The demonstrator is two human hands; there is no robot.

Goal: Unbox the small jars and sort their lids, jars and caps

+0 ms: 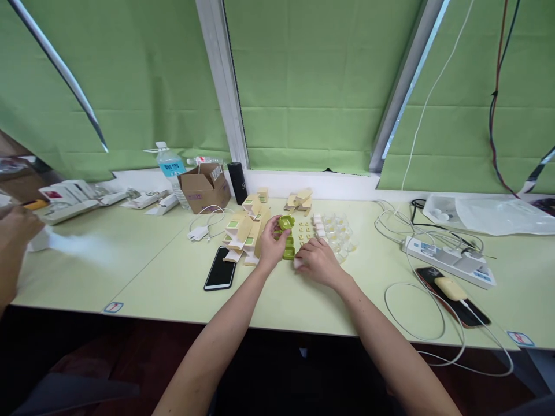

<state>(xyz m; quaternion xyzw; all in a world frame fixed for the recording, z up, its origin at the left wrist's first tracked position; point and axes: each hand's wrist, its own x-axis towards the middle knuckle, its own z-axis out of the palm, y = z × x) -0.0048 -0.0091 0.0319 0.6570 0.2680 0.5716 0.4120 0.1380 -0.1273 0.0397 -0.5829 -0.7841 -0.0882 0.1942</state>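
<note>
My left hand (273,242) is closed on a small olive-green plastic case (286,222), held over the table. Just below it stand more green cases (289,253) in a column, partly covered by my fingers. The fingers of my right hand (318,261) are pinched around a small whitish piece (298,263), mostly hidden. Between the hands lie several tiny yellow pieces (304,227) in rows. Small white blocks (318,224) form a column beyond my right hand, and clear plastic containers (340,228) cluster right of them.
Open cream cardboard boxes (240,231) pile up left of my left hand, beside a phone (220,270). Behind stand a brown carton (203,190), a black cylinder (237,182) and a water bottle (171,170). Right: a power strip (448,263) with cables. Another person's hand (17,231) is far left.
</note>
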